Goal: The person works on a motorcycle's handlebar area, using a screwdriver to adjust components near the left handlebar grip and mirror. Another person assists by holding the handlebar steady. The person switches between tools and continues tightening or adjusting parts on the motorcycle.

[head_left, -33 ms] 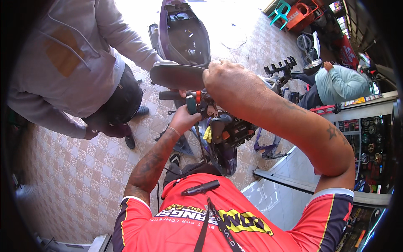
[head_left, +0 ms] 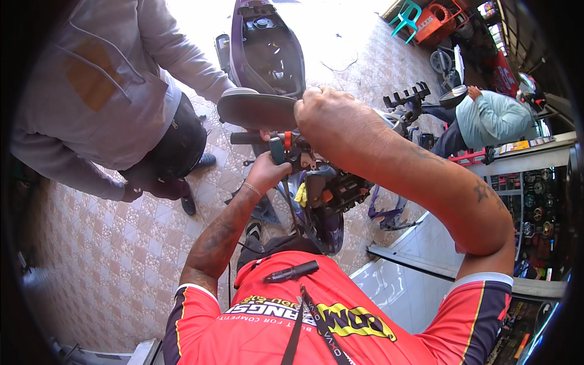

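My left hand (head_left: pixel 269 173) is wrapped round a screwdriver (head_left: pixel 277 150) with a teal handle, held upright beside the handlebar. Its thin shaft runs down below my fist. Higher up, my right hand (head_left: pixel 331 115) is curled at the right edge of a dark oval rear-view mirror (head_left: pixel 258 111); its fingertips are hidden behind the hand. Under the mirror lies the black handlebar grip (head_left: pixel 244 139) with an orange ring, and another person's fingers show there. Exposed parts of the stripped scooter front (head_left: pixel 334 188) and a yellow piece (head_left: pixel 301 193) sit below my hands.
A person in a grey hoodie (head_left: pixel 103 79) stands close on the left, one arm reaching to the handlebar. The scooter's open seat compartment (head_left: pixel 267 52) lies beyond. At right are a person in pale green (head_left: pixel 496 118), a glass display case (head_left: pixel 413 286) and a green chair (head_left: pixel 406 19).
The person in pale green at the right has shifted slightly to the left. My hands, the screwdriver and the mirror show no visible movement.
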Demonstrator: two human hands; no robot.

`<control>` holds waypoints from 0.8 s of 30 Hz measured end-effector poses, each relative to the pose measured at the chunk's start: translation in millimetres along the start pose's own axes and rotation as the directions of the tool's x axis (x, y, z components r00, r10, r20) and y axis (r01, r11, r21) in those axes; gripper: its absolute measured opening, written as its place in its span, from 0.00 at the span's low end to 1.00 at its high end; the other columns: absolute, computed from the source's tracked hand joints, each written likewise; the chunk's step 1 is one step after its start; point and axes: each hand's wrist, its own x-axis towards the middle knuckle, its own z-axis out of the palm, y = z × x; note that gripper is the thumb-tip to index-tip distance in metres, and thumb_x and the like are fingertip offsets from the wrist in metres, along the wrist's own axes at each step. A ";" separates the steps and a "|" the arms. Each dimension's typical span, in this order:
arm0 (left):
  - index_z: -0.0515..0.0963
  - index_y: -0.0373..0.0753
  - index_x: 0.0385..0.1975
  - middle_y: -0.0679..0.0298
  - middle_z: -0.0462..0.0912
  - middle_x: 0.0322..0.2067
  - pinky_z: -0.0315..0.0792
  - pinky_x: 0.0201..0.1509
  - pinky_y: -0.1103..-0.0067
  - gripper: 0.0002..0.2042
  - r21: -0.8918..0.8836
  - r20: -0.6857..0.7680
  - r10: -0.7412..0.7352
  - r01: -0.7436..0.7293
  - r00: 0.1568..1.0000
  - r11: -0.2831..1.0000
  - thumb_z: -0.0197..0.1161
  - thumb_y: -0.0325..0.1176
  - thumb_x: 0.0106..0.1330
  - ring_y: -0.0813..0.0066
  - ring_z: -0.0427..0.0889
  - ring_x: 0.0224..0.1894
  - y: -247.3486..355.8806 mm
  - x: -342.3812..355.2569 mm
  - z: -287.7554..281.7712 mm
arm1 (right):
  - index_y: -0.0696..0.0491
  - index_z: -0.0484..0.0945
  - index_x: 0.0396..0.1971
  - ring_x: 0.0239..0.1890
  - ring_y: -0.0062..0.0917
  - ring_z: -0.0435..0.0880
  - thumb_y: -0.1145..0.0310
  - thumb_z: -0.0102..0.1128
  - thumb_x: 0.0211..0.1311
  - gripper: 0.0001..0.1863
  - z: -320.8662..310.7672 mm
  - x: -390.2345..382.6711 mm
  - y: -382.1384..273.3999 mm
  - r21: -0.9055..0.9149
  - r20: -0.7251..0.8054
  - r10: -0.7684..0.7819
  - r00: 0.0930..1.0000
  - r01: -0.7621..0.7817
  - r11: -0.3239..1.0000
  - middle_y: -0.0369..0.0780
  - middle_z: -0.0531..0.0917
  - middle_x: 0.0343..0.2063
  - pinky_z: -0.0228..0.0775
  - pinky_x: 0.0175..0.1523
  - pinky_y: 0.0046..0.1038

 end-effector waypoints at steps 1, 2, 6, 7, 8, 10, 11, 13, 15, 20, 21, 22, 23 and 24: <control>0.82 0.31 0.33 0.63 0.84 0.24 0.75 0.32 0.77 0.13 -0.008 0.002 -0.037 0.037 0.999 0.999 0.67 0.35 0.54 0.76 0.81 0.25 1.3 1.3 -1.3 | 0.65 0.79 0.40 0.50 0.41 0.85 0.78 0.64 0.57 0.11 -0.5 -0.1 -0.2 0.025 -0.006 0.003 1.000 -0.002 1.000 0.51 0.83 0.41 0.80 0.55 0.36; 0.83 0.32 0.32 0.64 0.84 0.24 0.75 0.31 0.77 0.13 -0.011 -0.004 -0.057 0.057 0.998 0.998 0.67 0.35 0.54 0.76 0.80 0.24 2.3 2.3 -2.5 | 0.65 0.79 0.41 0.50 0.42 0.85 0.78 0.64 0.58 0.11 -1.1 0.0 -0.3 0.047 0.000 0.007 1.000 -0.007 0.999 0.51 0.83 0.41 0.80 0.55 0.36; 0.83 0.32 0.31 0.64 0.84 0.23 0.73 0.27 0.78 0.12 -0.003 0.031 -0.105 0.105 0.994 0.994 0.66 0.36 0.55 0.78 0.79 0.22 6.3 4.6 -3.6 | 0.66 0.79 0.41 0.49 0.44 0.85 0.78 0.64 0.57 0.12 -1.5 1.9 -1.7 0.084 -0.011 0.019 1.000 -0.018 0.996 0.52 0.83 0.41 0.80 0.54 0.38; 0.83 0.32 0.31 0.64 0.84 0.23 0.73 0.27 0.79 0.12 0.006 0.047 -0.116 0.115 0.992 0.993 0.66 0.36 0.55 0.78 0.79 0.22 7.3 5.6 -4.5 | 0.66 0.79 0.41 0.48 0.45 0.85 0.78 0.64 0.57 0.12 -1.5 3.1 -1.6 0.091 -0.011 0.032 0.999 -0.031 0.995 0.52 0.83 0.41 0.80 0.54 0.39; 0.83 0.31 0.32 0.64 0.84 0.23 0.73 0.27 0.79 0.12 0.023 0.063 -0.136 0.135 0.989 0.991 0.66 0.36 0.55 0.78 0.79 0.22 8.1 5.1 -4.4 | 0.66 0.79 0.41 0.48 0.45 0.85 0.78 0.63 0.58 0.12 -1.3 3.0 -2.3 0.099 -0.010 0.045 0.999 -0.043 0.994 0.53 0.83 0.41 0.80 0.53 0.39; 0.82 0.31 0.32 0.63 0.84 0.24 0.73 0.28 0.78 0.12 -0.032 0.033 -0.085 0.086 0.996 0.996 0.65 0.35 0.56 0.77 0.80 0.23 10.1 8.6 -3.6 | 0.66 0.80 0.40 0.48 0.46 0.86 0.78 0.63 0.58 0.12 -2.2 6.4 -0.9 0.106 -0.006 0.068 0.998 -0.067 0.992 0.53 0.83 0.40 0.80 0.53 0.40; 0.82 0.31 0.32 0.63 0.84 0.24 0.74 0.29 0.78 0.12 -0.061 0.023 -0.068 0.069 0.997 0.996 0.65 0.34 0.57 0.76 0.80 0.24 10.1 8.2 -3.1 | 0.66 0.80 0.40 0.48 0.46 0.86 0.77 0.63 0.57 0.12 -2.5 7.3 -1.2 0.114 0.007 0.079 0.997 -0.079 0.990 0.54 0.83 0.40 0.80 0.52 0.40; 0.82 0.30 0.33 0.62 0.84 0.25 0.75 0.32 0.77 0.11 -0.087 0.027 -0.053 0.056 0.998 0.995 0.64 0.33 0.57 0.75 0.81 0.26 9.4 7.9 -2.4 | 0.66 0.80 0.40 0.47 0.47 0.86 0.77 0.64 0.57 0.12 -3.9 9.1 -1.3 0.130 0.055 0.105 0.993 -0.112 0.985 0.54 0.83 0.39 0.80 0.52 0.41; 0.82 0.32 0.39 0.63 0.85 0.26 0.74 0.32 0.77 0.13 -0.095 0.049 -0.038 0.043 0.998 0.995 0.63 0.33 0.58 0.76 0.82 0.28 8.1 8.8 -3.1 | 0.66 0.81 0.40 0.47 0.47 0.87 0.77 0.64 0.57 0.12 -6.3 10.1 -1.7 0.137 0.102 0.127 0.987 -0.141 0.981 0.55 0.84 0.39 0.80 0.52 0.41; 0.82 0.34 0.47 0.64 0.86 0.29 0.73 0.32 0.78 0.17 -0.094 0.079 -0.031 0.038 0.996 0.995 0.63 0.33 0.59 0.76 0.83 0.31 2.2 14.6 -4.4 | 0.60 0.87 0.37 0.42 0.41 0.90 0.72 0.69 0.53 0.12 -13.1 13.4 -7.4 0.111 0.103 0.163 0.981 -0.174 0.978 0.51 0.88 0.35 0.83 0.49 0.37; 0.82 0.34 0.46 0.63 0.86 0.29 0.74 0.33 0.77 0.16 -0.098 0.086 -0.030 0.038 0.996 0.994 0.63 0.33 0.59 0.76 0.83 0.31 0.8 15.8 -4.7 | 0.59 0.88 0.37 0.42 0.41 0.90 0.71 0.69 0.53 0.12 -14.6 14.6 -8.0 0.108 0.125 0.181 0.975 -0.195 0.975 0.51 0.88 0.35 0.83 0.49 0.38; 0.82 0.33 0.45 0.63 0.85 0.30 0.74 0.34 0.77 0.16 -0.102 0.093 -0.028 0.038 0.995 0.994 0.63 0.33 0.59 0.75 0.83 0.31 -0.5 17.0 -4.7 | 0.60 0.87 0.37 0.41 0.42 0.90 0.71 0.69 0.55 0.12 -15.5 15.6 -7.8 0.105 0.151 0.178 0.972 -0.195 0.975 0.52 0.88 0.36 0.83 0.49 0.39; 0.82 0.33 0.44 0.63 0.85 0.30 0.74 0.35 0.76 0.15 -0.106 0.101 -0.026 0.036 0.995 0.994 0.63 0.33 0.59 0.74 0.84 0.32 -2.3 16.7 -4.8 | 0.62 0.86 0.37 0.41 0.44 0.90 0.70 0.68 0.57 0.12 -16.0 16.7 -8.3 0.101 0.177 0.174 0.969 -0.193 0.976 0.53 0.87 0.36 0.83 0.48 0.40; 0.82 0.32 0.43 0.62 0.85 0.30 0.75 0.35 0.76 0.15 -0.093 0.097 -0.021 0.030 0.995 0.995 0.63 0.33 0.59 0.74 0.83 0.31 -3.4 16.8 -5.1 | 0.63 0.86 0.37 0.40 0.46 0.90 0.69 0.67 0.59 0.12 -15.9 17.2 -7.8 0.095 0.202 0.169 0.965 -0.191 0.977 0.54 0.87 0.36 0.82 0.47 0.41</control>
